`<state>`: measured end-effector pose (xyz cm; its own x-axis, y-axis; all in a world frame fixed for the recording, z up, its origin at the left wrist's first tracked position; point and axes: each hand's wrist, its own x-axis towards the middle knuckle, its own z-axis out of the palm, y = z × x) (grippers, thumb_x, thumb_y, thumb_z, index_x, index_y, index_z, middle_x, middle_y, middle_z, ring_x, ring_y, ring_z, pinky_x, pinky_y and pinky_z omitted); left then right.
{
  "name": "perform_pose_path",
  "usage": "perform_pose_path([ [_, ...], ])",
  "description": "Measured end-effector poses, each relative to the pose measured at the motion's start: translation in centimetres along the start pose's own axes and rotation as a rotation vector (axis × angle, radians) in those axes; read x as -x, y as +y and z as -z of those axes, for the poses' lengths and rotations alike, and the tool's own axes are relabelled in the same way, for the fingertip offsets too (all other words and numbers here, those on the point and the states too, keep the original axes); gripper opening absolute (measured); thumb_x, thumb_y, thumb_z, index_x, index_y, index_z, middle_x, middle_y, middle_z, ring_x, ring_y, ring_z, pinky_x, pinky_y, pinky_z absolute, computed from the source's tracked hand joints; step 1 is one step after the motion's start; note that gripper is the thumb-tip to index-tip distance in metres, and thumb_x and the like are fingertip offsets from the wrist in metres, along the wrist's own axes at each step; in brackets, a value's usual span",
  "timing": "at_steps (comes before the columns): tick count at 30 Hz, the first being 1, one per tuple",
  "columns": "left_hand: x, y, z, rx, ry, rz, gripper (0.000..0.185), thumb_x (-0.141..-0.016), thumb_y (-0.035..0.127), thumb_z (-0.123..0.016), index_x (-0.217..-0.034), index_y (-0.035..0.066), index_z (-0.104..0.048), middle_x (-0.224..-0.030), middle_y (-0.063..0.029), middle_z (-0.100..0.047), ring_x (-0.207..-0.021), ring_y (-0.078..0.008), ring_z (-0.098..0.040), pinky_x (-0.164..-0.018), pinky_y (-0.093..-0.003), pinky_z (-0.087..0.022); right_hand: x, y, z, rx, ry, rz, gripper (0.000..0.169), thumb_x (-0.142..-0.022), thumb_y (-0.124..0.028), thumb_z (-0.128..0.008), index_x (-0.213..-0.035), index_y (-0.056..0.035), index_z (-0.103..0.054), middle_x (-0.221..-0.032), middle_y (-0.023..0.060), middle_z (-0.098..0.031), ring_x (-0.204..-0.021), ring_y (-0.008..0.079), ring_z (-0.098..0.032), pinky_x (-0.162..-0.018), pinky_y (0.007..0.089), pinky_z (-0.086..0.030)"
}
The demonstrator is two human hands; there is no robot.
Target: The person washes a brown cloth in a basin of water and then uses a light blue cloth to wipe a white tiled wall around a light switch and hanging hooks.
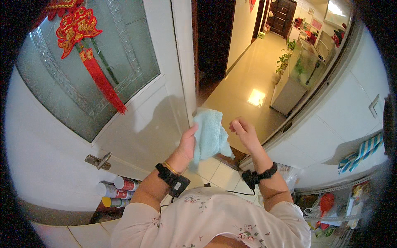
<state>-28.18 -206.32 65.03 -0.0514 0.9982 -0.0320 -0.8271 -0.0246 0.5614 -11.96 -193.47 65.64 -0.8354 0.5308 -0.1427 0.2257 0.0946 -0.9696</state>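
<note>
A light blue cloth (pixel 208 135) is in my left hand (pixel 188 141), with the thumb on its near face and the fingers hidden behind it. Folded in places, the cloth hangs in front of me beside the edge of a white door (pixel 149 124). My right hand (pixel 244 130) is raised just to the right of the cloth, apart from it, with the fingers curled in and nothing visible in them.
On the door are a metal handle (pixel 100 161) and a red tasselled fish ornament (pixel 77 29). Several canisters (pixel 119 193) lie low at left. A doorway leads to a tiled hallway (pixel 245 77) with a fish tank (pixel 310 62). A striped cloth (pixel 363 152) and wire rack (pixel 335 186) are at right.
</note>
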Motion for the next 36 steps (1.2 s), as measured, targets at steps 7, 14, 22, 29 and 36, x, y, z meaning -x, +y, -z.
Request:
perform_pose_path([
  [7, -0.6, 0.4, 1.9, -0.991, 0.217, -0.05, 0.041, -0.09, 0.03, -0.043, -0.115, -0.002, -0.047, -0.113, -0.0139, -0.054, -0.098, -0.0228, -0.055, -0.084, -0.0368, -0.043, -2.6, 2.2, -3.4, -0.693, -0.125, -0.014, 0.054, -0.089, -0.049, -0.04, -0.125, -0.0079, -0.039, -0.125, 0.0066, -0.045, -0.114, 0.0205, -0.043, -0.098, 0.0365, -0.031],
  [14, -0.1, 3.5, -0.1, -1.507, 0.559, -0.182, 0.036, -0.089, 0.029, -0.047, -0.098, -0.004, -0.057, -0.091, -0.0096, -0.061, -0.083, -0.0186, -0.057, -0.074, -0.0311, -0.045, -2.7, 2.0, -3.4, -0.936, -0.106, 0.036, 0.061, -0.082, -0.049, -0.052, -0.126, -0.0095, -0.038, -0.124, 0.0063, -0.045, -0.114, 0.0218, -0.042, -0.097, 0.0381, -0.034],
  [22, 0.2, 5.8, 3.6, -0.515, 0.537, -0.502, 0.031, -0.086, 0.025, -0.055, -0.095, -0.004, -0.057, -0.089, -0.0083, -0.061, -0.079, -0.015, -0.057, -0.074, -0.0292, -0.045, -3.4, 3.3, 1.9, -1.086, 0.256, 0.15, 0.021, -0.082, -0.024, -0.056, -0.099, -0.0118, -0.053, -0.09, 0.0008, -0.056, -0.086, 0.0178, -0.052, -0.081, 0.0331, -0.042],
  [29, 0.8, 7.4, 3.5, -1.034, 0.669, -0.496, 0.013, -0.082, 0.014, -0.057, -0.083, 0.001, -0.06, -0.079, -0.0054, -0.062, -0.072, -0.0149, -0.057, -0.068, -0.0281, -0.044, -3.2, 1.8, 4.5, -0.323, 0.551, 0.311, 0.017, -0.086, -0.012, -0.052, -0.102, -0.0064, -0.056, -0.085, 0.0001, -0.056, -0.075, 0.0096, -0.051, -0.069, 0.0234, -0.041],
  [36, 0.8, 10.0, 2.6, -1.802, 0.772, -0.678, 0.019, -0.077, 0.017, -0.063, -0.076, -0.002, -0.059, -0.075, -0.0108, -0.059, -0.064, -0.0139, -0.052, -0.055, -0.0282, -0.04, -3.6, 0.3, 5.9, 0.317, 0.683, 0.515, 0.011, -0.08, -0.004, -0.057, -0.091, -0.0042, -0.059, -0.077, 0.002, -0.058, -0.07, 0.0105, -0.052, -0.064, 0.0263, -0.044],
])
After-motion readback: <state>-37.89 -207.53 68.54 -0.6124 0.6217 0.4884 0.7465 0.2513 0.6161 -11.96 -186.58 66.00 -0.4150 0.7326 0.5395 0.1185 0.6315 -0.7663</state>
